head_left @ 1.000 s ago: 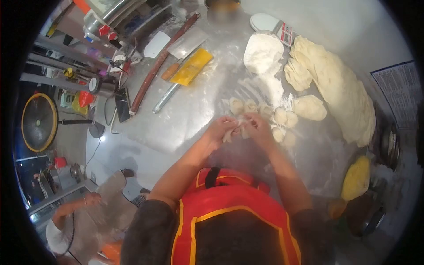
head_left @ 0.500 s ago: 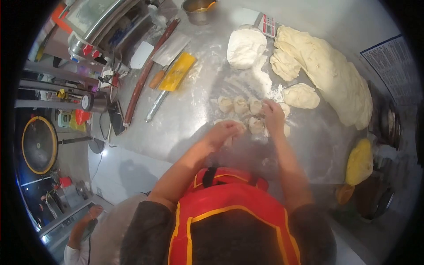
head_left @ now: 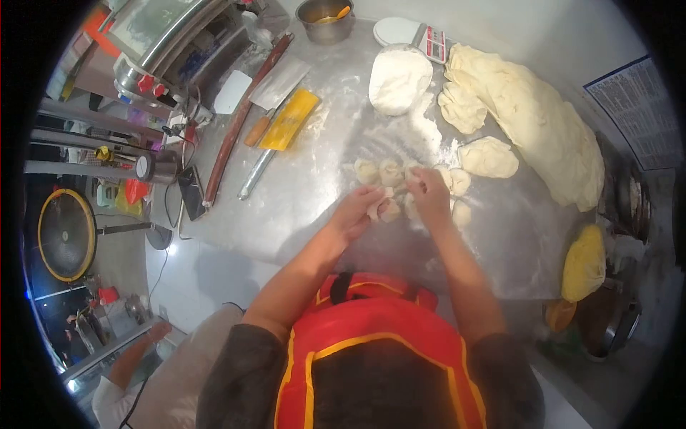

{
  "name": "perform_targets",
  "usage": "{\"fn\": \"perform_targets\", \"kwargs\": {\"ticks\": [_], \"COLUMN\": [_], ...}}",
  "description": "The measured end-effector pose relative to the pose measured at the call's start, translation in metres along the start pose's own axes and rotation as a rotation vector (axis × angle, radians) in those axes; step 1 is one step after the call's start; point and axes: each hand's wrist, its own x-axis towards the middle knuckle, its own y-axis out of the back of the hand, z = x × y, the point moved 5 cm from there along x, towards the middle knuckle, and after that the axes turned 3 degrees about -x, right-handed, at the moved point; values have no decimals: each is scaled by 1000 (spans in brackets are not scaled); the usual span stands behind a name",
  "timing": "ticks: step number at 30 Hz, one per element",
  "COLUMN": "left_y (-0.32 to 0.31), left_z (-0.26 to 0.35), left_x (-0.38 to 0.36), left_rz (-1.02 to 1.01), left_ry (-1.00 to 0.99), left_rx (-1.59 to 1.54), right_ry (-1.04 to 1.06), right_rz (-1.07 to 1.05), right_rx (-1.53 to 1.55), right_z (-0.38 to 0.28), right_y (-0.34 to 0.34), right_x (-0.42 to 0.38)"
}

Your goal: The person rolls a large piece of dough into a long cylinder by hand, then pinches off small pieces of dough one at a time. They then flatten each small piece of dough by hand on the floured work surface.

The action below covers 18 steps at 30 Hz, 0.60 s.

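Note:
Several small round dough pieces [head_left: 391, 171] lie in a loose cluster on the metal worktop, their tops looking gathered. My left hand [head_left: 356, 211] is at the near left of the cluster, its fingers closed on the edge of one dough piece [head_left: 388, 209]. To the right, my right hand [head_left: 429, 194] reaches over the cluster with fingers bent together at another dough piece; its fingertips partly cover what they touch. More small dough pieces [head_left: 459, 181] sit just right of this hand. A flattened dough lump [head_left: 488, 157] rests farther right.
A large dough mass [head_left: 532, 107] fills the back right. Behind the cluster are a flour container [head_left: 400, 79] and a scale [head_left: 436, 44]. A metal bowl [head_left: 325, 32], a yellow scraper [head_left: 289, 120] and a long brown rod [head_left: 239, 118] lie left. Another person's arm [head_left: 136, 354] shows lower left.
My right hand has moved left and slightly nearer, uncovering dough pieces at its right. My left hand has shifted slightly, and the dough piece beside its fingers shows more clearly.

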Motion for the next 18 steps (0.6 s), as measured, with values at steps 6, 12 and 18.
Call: {"fn": "perform_targets", "kwargs": {"ticks": [6, 12, 18], "left_y": [-11, -25, -21], "left_z": [-17, -19, -6], "left_x": [4, -10, -18], "left_rz": [-44, -187, -36], "left_ry": [43, 90, 43], "left_rx": [6, 325, 509], "right_ry": [-373, -486, -301], "right_rz": [-285, -25, 214], "right_rx": [460, 270, -131], "right_z": [-37, 3, 69], "right_y": [1, 15, 48], "right_x": [-30, -31, -4]}}
